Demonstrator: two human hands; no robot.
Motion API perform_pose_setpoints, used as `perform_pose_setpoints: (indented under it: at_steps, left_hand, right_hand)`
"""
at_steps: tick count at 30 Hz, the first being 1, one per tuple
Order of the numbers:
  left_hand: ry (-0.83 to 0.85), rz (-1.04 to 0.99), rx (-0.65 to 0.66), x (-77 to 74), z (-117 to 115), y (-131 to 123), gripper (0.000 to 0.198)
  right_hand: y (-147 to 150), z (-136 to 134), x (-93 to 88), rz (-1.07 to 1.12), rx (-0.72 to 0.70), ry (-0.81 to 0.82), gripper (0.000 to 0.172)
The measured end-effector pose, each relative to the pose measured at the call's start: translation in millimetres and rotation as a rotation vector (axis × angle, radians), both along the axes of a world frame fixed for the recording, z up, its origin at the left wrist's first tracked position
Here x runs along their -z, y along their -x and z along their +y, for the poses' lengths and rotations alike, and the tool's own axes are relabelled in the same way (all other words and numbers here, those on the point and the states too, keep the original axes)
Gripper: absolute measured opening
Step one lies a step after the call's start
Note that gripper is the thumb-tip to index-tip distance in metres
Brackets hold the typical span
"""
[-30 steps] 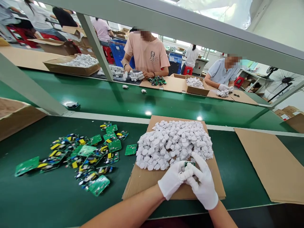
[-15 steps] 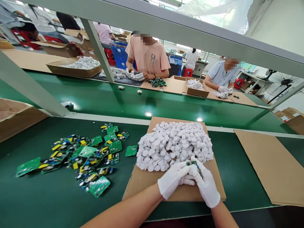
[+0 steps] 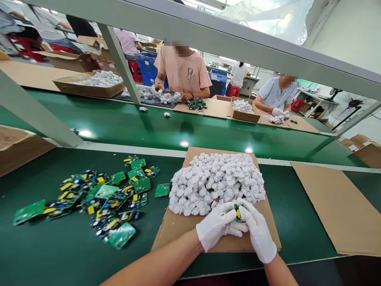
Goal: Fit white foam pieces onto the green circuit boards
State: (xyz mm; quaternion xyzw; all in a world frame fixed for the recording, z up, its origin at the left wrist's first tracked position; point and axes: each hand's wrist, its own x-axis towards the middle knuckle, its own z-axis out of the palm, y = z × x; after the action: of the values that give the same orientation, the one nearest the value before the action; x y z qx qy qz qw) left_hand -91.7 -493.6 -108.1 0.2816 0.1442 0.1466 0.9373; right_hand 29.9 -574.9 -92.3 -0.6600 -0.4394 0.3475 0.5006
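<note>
Both my hands wear white gloves and meet over the front of a cardboard sheet point(image 3: 178, 234). Between their fingertips is a small green circuit board point(image 3: 237, 213) with a yellow component facing me. My left hand point(image 3: 218, 224) pinches it from the left, and my right hand point(image 3: 256, 226) closes on it from the right; the fingers cover much of it. Just beyond them, a large heap of small white plastic parts point(image 3: 217, 180) lies on the cardboard. To the left, a pile of green circuit boards point(image 3: 107, 192) with yellow, black and blue components spreads over the dark green bench.
Another cardboard sheet point(image 3: 342, 210) lies at the right. A cardboard box point(image 3: 24, 151) stands at the left edge. A grey metal frame point(image 3: 208, 33) crosses overhead. Beyond a green conveyor belt point(image 3: 208, 137), a person in a pink shirt point(image 3: 181, 71) and another in light blue point(image 3: 275, 93) sit working.
The circuit board in my fingers has turned, so its yellow component now faces me. The camera has shifted slightly. Across the belt, the pink-shirted person's hands have moved apart, putting white parts down.
</note>
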Motion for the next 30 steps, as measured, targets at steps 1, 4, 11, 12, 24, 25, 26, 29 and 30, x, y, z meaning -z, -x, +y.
perform_pose_setpoints:
  at_steps: [1,4,11,12,24,25,26,29,30]
  left_hand:
    - [0.005,-0.012,0.009,-0.5,-0.1,0.4,0.032]
    - [0.025,-0.023,0.024,-1.0,0.8,1.6,0.028]
    - [0.092,-0.049,0.091,-0.5,1.1,5.3,0.037]
    - [0.088,-0.054,0.101,-0.1,0.6,5.4,0.042]
    - [-0.026,0.010,0.088,2.1,2.2,3.8,0.039]
    - [-0.042,0.010,0.088,1.8,3.1,4.0,0.041]
    - [-0.058,0.006,0.091,1.4,4.1,4.3,0.043]
    - [-0.106,-0.011,0.115,-1.6,7.7,5.6,0.049]
    - [-0.127,-0.007,0.122,-3.5,9.0,6.1,0.050]
  right_hand:
    - [0.9,-0.3,-1.8,-0.017,0.008,0.013,0.044]
    - [3.6,-0.3,-6.1,-0.073,0.008,0.037,0.044]
    - [3.6,-0.1,-7.3,-0.124,-0.013,0.043,0.046]
    - [2.6,-0.3,-5.8,-0.133,-0.017,0.048,0.047]
    - [-8.7,1.2,5.7,0.068,-0.115,0.061,0.050]
    - [-7.1,1.6,5.5,0.084,-0.099,0.065,0.050]
    - [-5.1,2.0,5.3,0.090,-0.077,0.073,0.050]
    - [-0.1,3.4,6.5,0.158,-0.041,0.077,0.052]
    - [0.6,3.8,7.5,0.211,-0.037,0.058,0.052]
